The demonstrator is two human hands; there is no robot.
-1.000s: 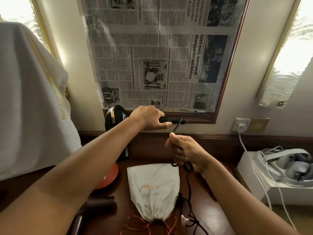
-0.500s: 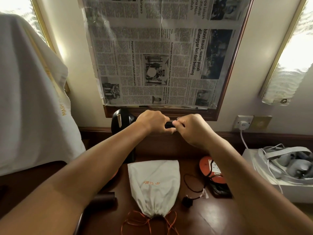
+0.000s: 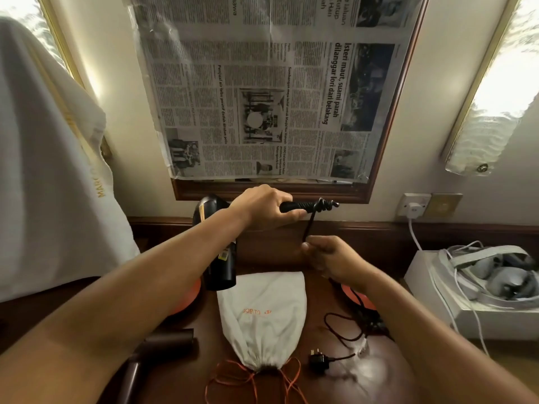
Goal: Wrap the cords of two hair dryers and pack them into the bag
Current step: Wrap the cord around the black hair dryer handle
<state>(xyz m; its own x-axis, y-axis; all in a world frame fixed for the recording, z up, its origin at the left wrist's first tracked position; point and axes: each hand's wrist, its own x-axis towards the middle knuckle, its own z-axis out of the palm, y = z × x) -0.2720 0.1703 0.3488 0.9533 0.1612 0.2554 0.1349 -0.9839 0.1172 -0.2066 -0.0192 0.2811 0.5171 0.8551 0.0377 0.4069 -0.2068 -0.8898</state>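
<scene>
Newspaper-covered mirror [image 3: 262,91] behind, brown counter [image 3: 204,360] below. Left hand [image 3: 262,207] grips the black hair dryer's [image 3: 217,252] handle, cord [image 3: 309,225] coiled round its end; right hand [image 3: 329,258] pinches the cord just underneath, above the white drawstring bag [image 3: 262,313].

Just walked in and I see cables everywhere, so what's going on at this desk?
A person is winding a hair dryer's cord. The left hand grips the black hair dryer by its handle, where a few turns of cord already sit near the end. The right hand pinches the cord just below. The plug lies loose on the desk beside the white drawstring bag, which is cinched shut.
</scene>
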